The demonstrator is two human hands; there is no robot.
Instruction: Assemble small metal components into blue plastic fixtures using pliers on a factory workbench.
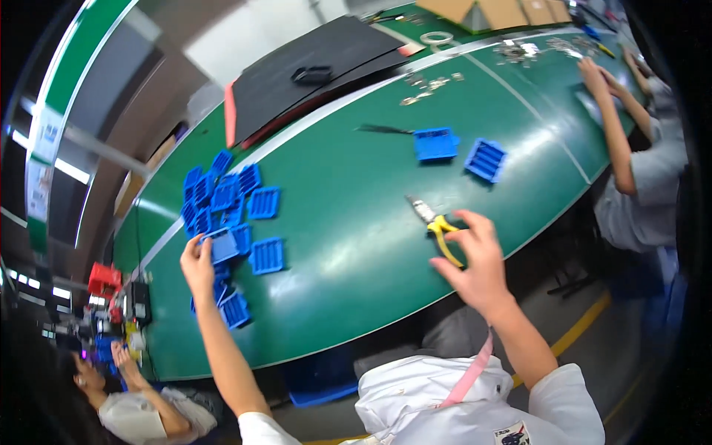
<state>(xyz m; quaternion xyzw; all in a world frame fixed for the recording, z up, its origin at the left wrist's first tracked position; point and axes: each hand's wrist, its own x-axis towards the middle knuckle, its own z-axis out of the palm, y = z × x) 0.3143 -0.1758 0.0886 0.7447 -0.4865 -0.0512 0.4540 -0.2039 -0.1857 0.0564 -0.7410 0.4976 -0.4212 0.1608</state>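
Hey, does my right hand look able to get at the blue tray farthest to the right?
Probably yes: just bare green tabletop shows between the right hand and that blue tray, and the pliers lie off to the left.

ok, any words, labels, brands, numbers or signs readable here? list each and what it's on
Chest patch on the person's white shirt: small dark lettering beside a dark picture; not copied out here.
White sheets on the green post at left: marks show, too blurred to read.
Blue tray apart at right, and yellow-handled pliers: no lettering I can make out.
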